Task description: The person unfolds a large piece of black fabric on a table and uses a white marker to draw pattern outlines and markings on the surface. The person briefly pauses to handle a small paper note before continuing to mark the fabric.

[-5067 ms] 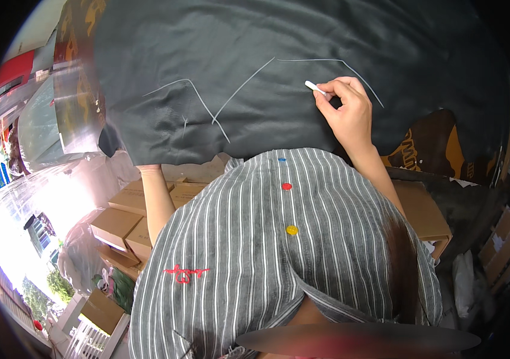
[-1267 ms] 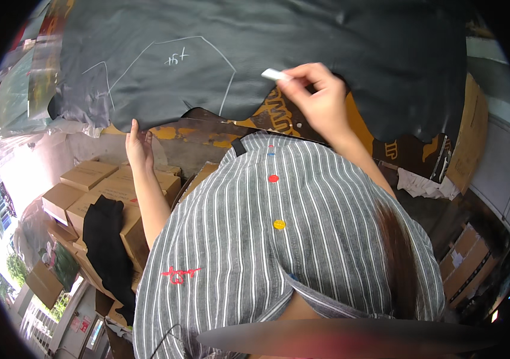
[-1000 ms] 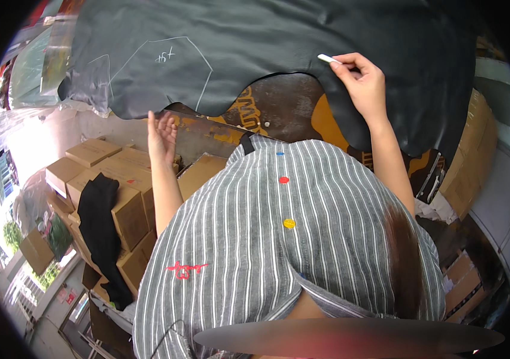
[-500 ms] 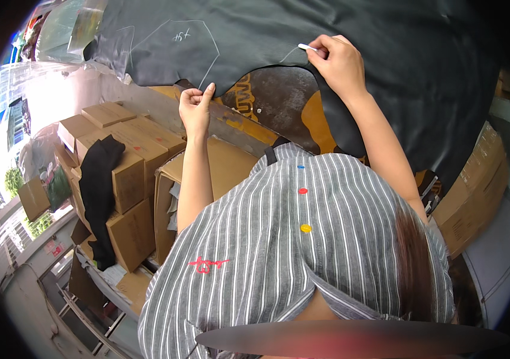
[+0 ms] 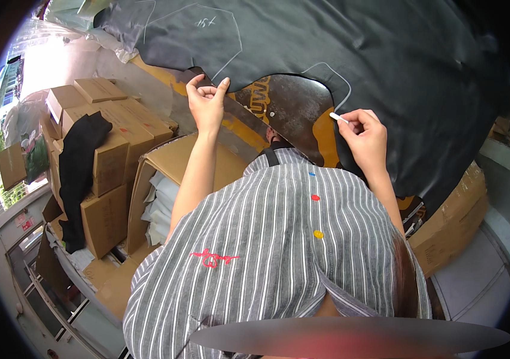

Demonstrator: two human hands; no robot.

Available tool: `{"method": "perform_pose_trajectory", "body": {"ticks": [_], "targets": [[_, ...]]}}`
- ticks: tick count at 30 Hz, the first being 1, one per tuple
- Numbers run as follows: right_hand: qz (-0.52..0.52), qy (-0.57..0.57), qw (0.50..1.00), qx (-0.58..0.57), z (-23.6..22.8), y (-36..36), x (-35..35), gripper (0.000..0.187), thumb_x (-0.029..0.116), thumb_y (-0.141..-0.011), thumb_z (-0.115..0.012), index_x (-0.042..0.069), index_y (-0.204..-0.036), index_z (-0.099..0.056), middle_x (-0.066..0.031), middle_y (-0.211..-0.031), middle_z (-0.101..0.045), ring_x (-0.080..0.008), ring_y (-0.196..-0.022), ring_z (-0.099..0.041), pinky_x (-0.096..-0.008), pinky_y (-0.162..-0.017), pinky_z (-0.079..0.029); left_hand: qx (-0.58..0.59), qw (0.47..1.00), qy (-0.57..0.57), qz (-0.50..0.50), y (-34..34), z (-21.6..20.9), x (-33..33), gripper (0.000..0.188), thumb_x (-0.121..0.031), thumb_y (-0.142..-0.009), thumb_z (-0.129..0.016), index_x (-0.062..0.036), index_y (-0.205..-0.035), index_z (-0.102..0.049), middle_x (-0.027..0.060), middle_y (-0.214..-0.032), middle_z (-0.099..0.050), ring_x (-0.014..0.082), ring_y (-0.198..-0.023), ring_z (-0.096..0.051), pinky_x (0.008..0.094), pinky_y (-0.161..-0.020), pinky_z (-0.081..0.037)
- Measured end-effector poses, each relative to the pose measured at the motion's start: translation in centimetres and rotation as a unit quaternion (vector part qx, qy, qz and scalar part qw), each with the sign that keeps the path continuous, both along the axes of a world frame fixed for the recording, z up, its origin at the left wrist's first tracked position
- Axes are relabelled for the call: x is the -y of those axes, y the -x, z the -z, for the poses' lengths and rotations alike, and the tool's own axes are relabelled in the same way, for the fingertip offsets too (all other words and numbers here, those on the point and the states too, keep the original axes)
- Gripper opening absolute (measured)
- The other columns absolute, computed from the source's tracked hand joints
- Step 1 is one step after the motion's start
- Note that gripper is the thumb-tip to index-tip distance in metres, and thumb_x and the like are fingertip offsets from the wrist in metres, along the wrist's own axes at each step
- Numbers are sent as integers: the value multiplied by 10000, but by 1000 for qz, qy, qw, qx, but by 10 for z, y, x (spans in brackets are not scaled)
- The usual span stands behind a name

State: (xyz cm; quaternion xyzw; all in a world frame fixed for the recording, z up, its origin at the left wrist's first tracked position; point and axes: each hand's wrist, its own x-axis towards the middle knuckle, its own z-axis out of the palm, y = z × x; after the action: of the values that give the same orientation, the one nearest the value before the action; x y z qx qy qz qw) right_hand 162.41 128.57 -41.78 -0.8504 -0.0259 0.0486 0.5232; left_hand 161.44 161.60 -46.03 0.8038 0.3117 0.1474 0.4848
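Dark leather hide [image 5: 386, 66] spread across the far counter, one chalk outline [image 5: 231, 36] complete at far left, another line only begun at its near edge, right hand [image 5: 365, 134] pinching white chalk [image 5: 338, 117], left hand [image 5: 207, 102] raised, loosely curled, grasping nothing.

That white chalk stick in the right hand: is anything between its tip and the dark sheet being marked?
Nothing visible. The right hand pinches the chalk stick, whose tip sits at the cut edge of the dark leather sheet, beside a fresh white line.
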Motion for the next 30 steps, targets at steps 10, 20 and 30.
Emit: {"method": "perform_pose_trajectory", "body": {"ticks": [10,20,30], "targets": [[127,-222,965,54,24,-92,13,159,117,-978,-637,-18,-1053,-675,-59,-948,-688,-105,-871,-652,-249,-779,-546,-117,975,182,57,-12,-19,-9,331,-293,-878,-769,6,-893,-628,6,-720,-632,40,-577,-481,194,-554,-386],[109,-152,976,109,43,-109,-16,206,146,-994,-618,-48,-1053,-657,-115,-1093,-698,-155,-994,-669,-285,-901,-559,-41,934,346,73,2,-34,2,313,-227,-981,-626,30,-1159,-612,169,-1108,-702,241,-989,-718,283,-785,-593],[98,-67,986,114,41,-100,-13,170,86,-980,-630,-38,-1093,-656,-117,-1095,-698,-141,-989,-666,-258,-909,-539,-55,925,369,73,14,-32,7,301,-229,-989,-615,10,-1171,-621,145,-1104,-712,236,-1000,-715,282,-784,-583]]}}
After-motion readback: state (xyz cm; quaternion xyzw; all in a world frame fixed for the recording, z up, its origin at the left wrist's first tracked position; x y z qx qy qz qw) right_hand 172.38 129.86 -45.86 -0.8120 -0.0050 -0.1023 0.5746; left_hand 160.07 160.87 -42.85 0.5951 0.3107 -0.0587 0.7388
